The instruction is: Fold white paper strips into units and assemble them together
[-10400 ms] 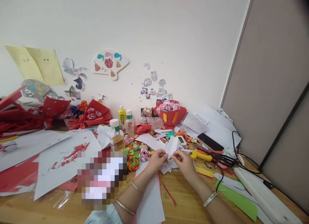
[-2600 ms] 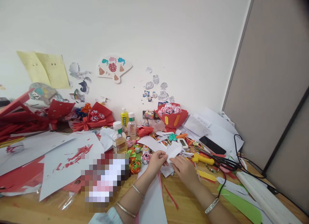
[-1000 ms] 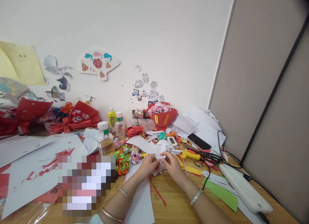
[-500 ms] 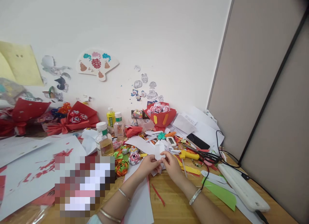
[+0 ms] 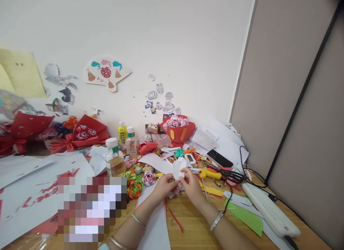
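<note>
A small folded white paper piece [image 5: 176, 169] is pinched in the fingers of the bare left hand [image 5: 166, 187] and the bare right hand [image 5: 189, 182] above the brown wooden table [image 5: 195, 216], presumably from 2 sides so its crease is steadied.

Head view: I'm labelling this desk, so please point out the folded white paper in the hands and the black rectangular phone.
Folded white paper [image 5: 177, 169], head view: middle of its visible face.
Black rectangular phone [image 5: 220, 159], head view: middle of its dark screen.
</note>
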